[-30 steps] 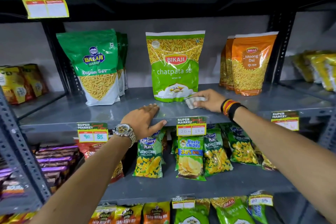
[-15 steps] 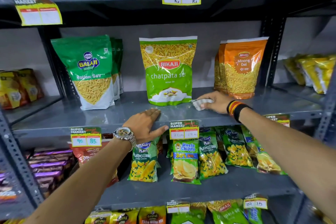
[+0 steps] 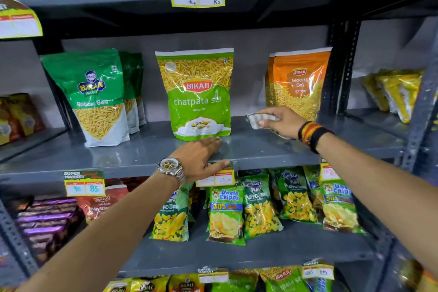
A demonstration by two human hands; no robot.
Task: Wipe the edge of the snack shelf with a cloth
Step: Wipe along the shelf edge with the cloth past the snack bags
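A grey metal snack shelf (image 3: 132, 154) runs across the middle of the view. My right hand (image 3: 282, 121) grips a small white cloth (image 3: 259, 119) on the shelf top, between the green Bikaji chatpata sev bag (image 3: 198, 92) and the orange Moong Dal bags (image 3: 299, 83). My left hand (image 3: 201, 157), with a wristwatch, lies flat on the shelf's front edge, fingers spread, thumb hooked over the lip above a price tag (image 3: 219, 176).
Green Balaji Ratlami Sev bags (image 3: 94, 97) stand at the left of the shelf. Chip and puffcorn packets (image 3: 225, 213) hang below the edge. Price tags (image 3: 84, 184) stick to the lip. A dark upright post (image 3: 341, 66) bounds the right side.
My right hand has slid the cloth rightward and deeper onto the shelf, from in front of the green bag toward the orange bags. My left hand stays on the edge.
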